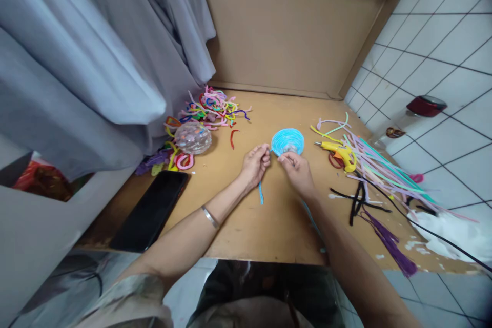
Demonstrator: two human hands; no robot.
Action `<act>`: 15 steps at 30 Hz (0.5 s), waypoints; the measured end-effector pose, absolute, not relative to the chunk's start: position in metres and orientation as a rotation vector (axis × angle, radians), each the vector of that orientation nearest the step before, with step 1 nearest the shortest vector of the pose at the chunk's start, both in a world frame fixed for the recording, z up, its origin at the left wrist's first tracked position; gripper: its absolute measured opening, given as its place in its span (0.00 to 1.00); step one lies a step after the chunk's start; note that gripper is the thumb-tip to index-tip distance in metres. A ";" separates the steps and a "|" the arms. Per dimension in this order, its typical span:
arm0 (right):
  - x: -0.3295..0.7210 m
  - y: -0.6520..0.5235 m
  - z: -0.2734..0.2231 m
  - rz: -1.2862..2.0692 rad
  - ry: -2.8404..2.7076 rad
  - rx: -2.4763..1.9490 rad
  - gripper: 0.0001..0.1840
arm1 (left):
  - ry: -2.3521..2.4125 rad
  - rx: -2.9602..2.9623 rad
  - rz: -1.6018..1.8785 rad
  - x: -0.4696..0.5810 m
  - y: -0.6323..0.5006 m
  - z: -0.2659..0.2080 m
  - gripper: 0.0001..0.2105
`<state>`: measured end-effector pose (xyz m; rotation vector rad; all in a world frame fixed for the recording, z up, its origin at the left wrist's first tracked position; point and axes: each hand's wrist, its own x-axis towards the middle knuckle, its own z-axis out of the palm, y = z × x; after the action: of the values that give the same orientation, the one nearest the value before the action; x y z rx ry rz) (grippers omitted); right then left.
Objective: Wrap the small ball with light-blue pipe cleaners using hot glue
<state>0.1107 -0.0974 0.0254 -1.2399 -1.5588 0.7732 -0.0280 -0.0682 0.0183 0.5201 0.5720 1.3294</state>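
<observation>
A round light-blue coil (pixel 286 137), wound from pipe cleaner, is over the middle of the table, with a pale shiny patch showing at its lower side. My right hand (pixel 299 173) pinches its lower edge. My left hand (pixel 255 165) is closed on a blue pipe cleaner (pixel 261 193) whose loose end hangs below the fist; a short piece also shows between this hand and the coil's left edge. Another blue strand (pixel 312 218) lies beside my right forearm, partly hidden by it.
Left: a clear ball (pixel 193 138), a phone (pixel 154 211) and a heap of coloured pipe cleaners (pixel 215 105). Right: a yellow glue gun (pixel 340 152) with a black cord, long pastel pipe cleaners (pixel 378 164), black pieces (pixel 358 200) and a purple tassel (pixel 390 243). Cardboard (pixel 277 25) stands behind.
</observation>
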 end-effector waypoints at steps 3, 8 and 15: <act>0.109 -0.097 0.025 0.741 -1.567 -1.241 0.14 | 0.594 0.668 1.301 -0.021 -0.073 0.012 0.17; 0.105 -0.099 0.028 0.855 -1.577 -1.154 0.15 | 0.563 0.716 1.349 -0.020 -0.074 0.012 0.17; 0.100 -0.102 0.032 1.350 -1.243 -1.133 0.17 | 0.591 0.570 1.405 -0.015 -0.072 0.014 0.10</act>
<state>0.1003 -0.1020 0.0318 -1.1335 -1.2431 1.3500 -0.0145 -0.0722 0.0137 0.5701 0.5910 1.4049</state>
